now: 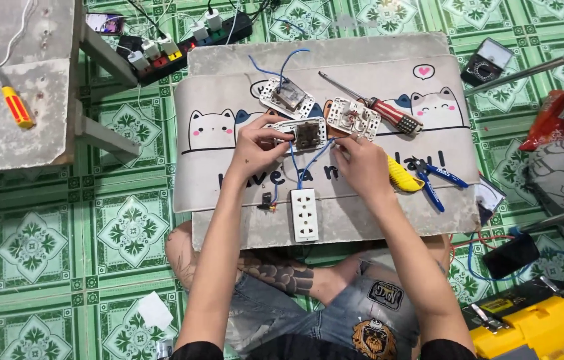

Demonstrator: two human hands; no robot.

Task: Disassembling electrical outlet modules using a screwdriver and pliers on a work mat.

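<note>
Three white switch modules lay on the cat-printed mat (228, 180). The one being worked on (300, 134), with a dark square centre, sat mid-mat between the two hands. A second (286, 98) lay at its 12 o'clock and a third (353, 118) at its 2 o'clock. One white socket plate (304, 214), long and flat with paired slots, lay at 6 o'clock.

The left hand (255, 148) pinched the worked module's left end, fingers curled together. The right hand (360, 163) pinched a thin blue wire (308, 163) between thumb and forefinger, just beside the module's right end. The wire ran from the module's underside down towards the socket plate.

Two screwdrivers were in view. One with a striped red handle (378, 107) was at 2 o'clock. One with a yellow and red handle (14, 105) was at 9 o'clock, well apart on a grey board. Blue-handled pliers (436, 183) lay at 4 o'clock beside a ridged yellow grip (403, 177). A black power strip (185, 41) crowded the mat's far edge at 11 o'clock. A hard yellow plastic toolbox (542, 320) stood at 5 o'clock.
</note>
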